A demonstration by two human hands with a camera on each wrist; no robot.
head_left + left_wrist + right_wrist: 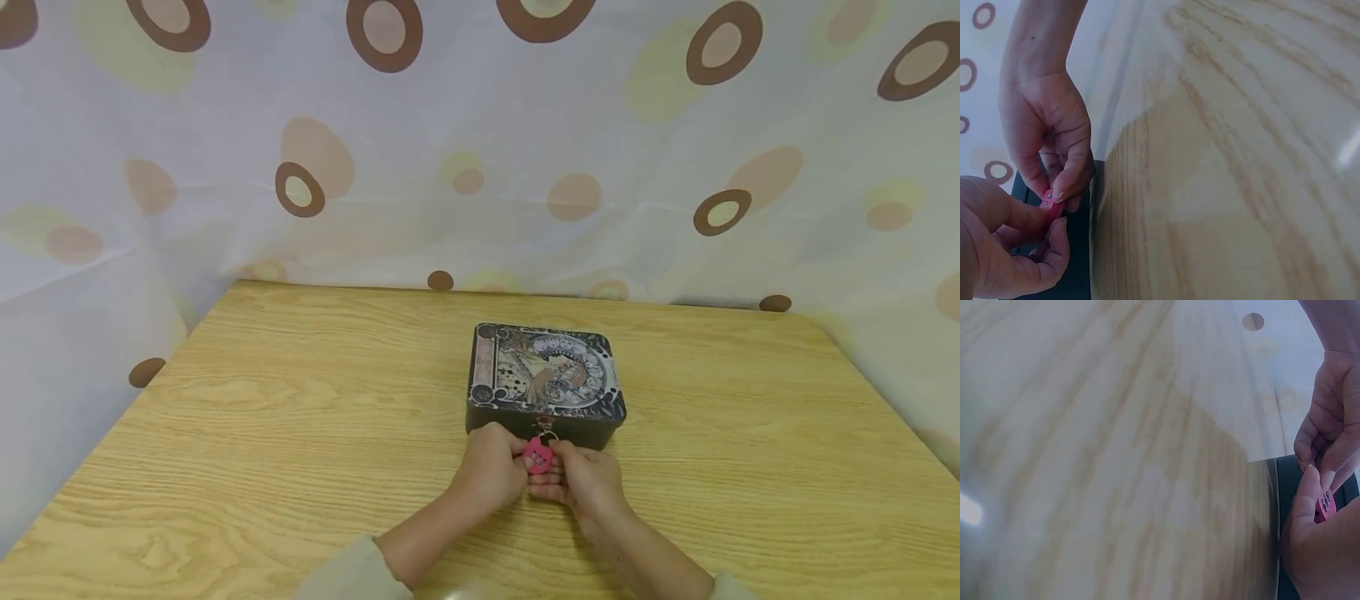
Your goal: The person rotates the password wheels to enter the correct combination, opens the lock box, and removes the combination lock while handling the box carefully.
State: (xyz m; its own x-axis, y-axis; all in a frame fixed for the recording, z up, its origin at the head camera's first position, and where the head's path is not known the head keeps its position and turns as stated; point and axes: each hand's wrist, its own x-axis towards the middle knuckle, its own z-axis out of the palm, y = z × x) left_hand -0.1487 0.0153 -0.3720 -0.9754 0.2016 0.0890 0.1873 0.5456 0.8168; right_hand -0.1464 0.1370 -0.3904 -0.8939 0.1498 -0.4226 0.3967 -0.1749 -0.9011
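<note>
A pink combination padlock with small number dials hangs at the front latch of a dark tin box with an ornate printed lid. The lid is down. My left hand pinches the padlock's left side between thumb and curled fingers. From the right, my right hand pinches it near the shackle, its other fingers curled beneath. In the left wrist view, fingertips of both hands meet on the padlock. Whether the shackle is open cannot be made out.
The box stands on a wood-grain table, right of its middle. A white cloth with brown and yellow circles hangs behind the table and along its sides.
</note>
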